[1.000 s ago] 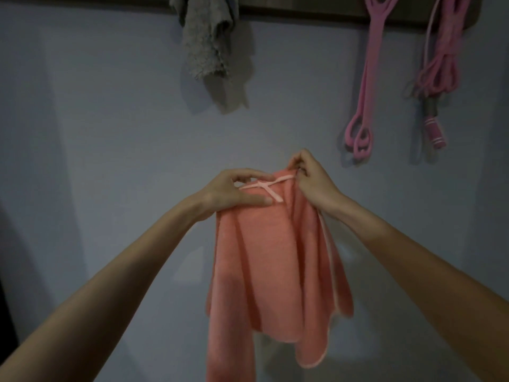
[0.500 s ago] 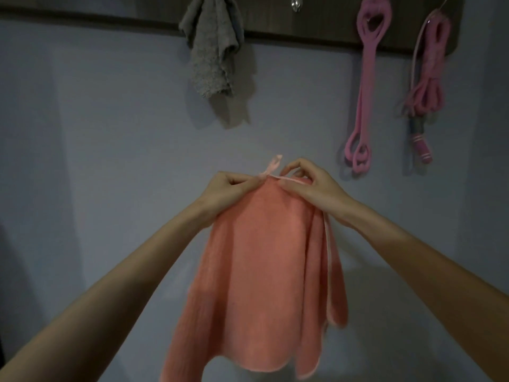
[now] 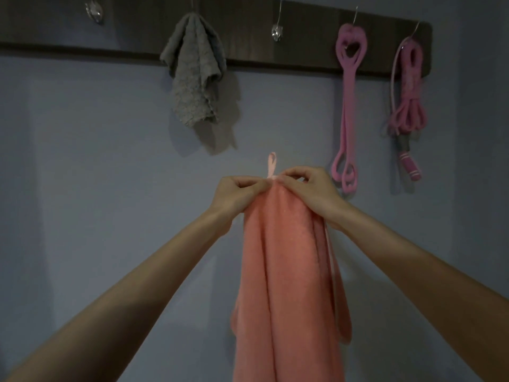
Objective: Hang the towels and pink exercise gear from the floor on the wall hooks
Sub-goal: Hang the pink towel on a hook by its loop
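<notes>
I hold a salmon-pink towel [image 3: 286, 271] up in front of the wall. My left hand [image 3: 237, 193] and my right hand [image 3: 311, 188] both pinch its top edge, close together. Its small pink hanging loop [image 3: 271, 164] sticks straight up between my fingers. The towel hangs down in folds below my hands. Above, on a dark wooden hook rail [image 3: 303, 40], a grey towel [image 3: 192, 73] hangs from one hook. A pink resistance band [image 3: 347, 111] and a coiled pink jump rope [image 3: 409, 106] hang from the two right hooks.
A bare metal hook [image 3: 276, 31] sits on the rail above the loop, between the grey towel and the pink band. Another bare hook [image 3: 95, 12] is at the far left. The wall behind is plain blue-grey.
My hands have risen and come closer together on the towel's top edge. The hanging loop, which lay flat a second ago, now stands upright. The hook rail has come further into view.
</notes>
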A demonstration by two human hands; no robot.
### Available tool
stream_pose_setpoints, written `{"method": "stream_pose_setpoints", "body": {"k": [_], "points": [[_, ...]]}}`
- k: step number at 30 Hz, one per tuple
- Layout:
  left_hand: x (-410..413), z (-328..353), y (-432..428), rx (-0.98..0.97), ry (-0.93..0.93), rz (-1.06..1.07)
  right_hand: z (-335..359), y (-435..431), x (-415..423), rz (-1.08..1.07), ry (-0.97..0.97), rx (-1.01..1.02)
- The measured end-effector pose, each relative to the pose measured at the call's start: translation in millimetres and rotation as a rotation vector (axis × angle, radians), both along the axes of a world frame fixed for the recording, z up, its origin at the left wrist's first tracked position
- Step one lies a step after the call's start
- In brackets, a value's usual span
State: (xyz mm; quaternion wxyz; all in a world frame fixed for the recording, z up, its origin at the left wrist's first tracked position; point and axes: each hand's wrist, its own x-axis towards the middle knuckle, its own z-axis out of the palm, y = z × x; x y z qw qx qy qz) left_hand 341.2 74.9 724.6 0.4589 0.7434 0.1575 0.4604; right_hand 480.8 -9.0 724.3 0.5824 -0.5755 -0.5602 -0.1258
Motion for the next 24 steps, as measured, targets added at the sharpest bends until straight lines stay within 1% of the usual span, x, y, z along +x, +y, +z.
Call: {"method": "stream_pose_setpoints", "body": {"k": [2,5,8,11,13,16,20,21,24], "points": [[10,10,2,0.038,-0.005,-0.004,11,5,9,-0.013,-0.020,0.000],[28,26,8,0.104,-0.090,0.001,29,15,28,-0.024,-0.068,0.005],[48,44,16,0.138,-0.138,0.043,46,23,46,0.015,-0.090,-0.004],[69,66,26,0.159,-0.162,0.075,66,36,67,0.028,-0.095,0.029],[89,87,33,0.188,-0.193,0.098,86,46,86,0.079,-0.090,0.063],[97,110,40,0.221,-0.205,0.107,103,48,89,0.179,-0.041,0.058],[117,149,57,0.308,-0.194,0.132,133,53,110,0.195,0.005,-0.063],[120,159,61,0.330,-0.174,0.138,139,54,113,0.252,0.055,-0.100],[125,183,71,0.342,-0.137,0.123,147,62,120,0.622,0.321,-0.167]]}}
